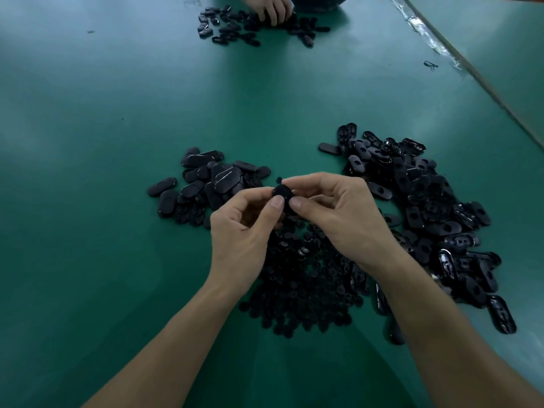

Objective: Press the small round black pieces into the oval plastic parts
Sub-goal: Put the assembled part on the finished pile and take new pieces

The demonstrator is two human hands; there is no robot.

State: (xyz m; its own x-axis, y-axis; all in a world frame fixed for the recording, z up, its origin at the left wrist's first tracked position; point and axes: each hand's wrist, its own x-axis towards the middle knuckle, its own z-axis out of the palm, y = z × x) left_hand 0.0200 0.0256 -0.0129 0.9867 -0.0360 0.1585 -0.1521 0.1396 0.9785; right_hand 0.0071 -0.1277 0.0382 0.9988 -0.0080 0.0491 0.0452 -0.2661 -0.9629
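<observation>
Leverage explains the hold: my left hand and right hand both pinch one oval plastic part clear of the desk, thumbs side by side on it for pressing. The heap of small round black pieces lies directly beneath my wrists, with the right oval pile and left oval pile flanking.

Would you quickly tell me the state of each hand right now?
Left hand: closed, pinching the black plastic part.
Right hand: closed, pinching the same black plastic part from the other side.
</observation>
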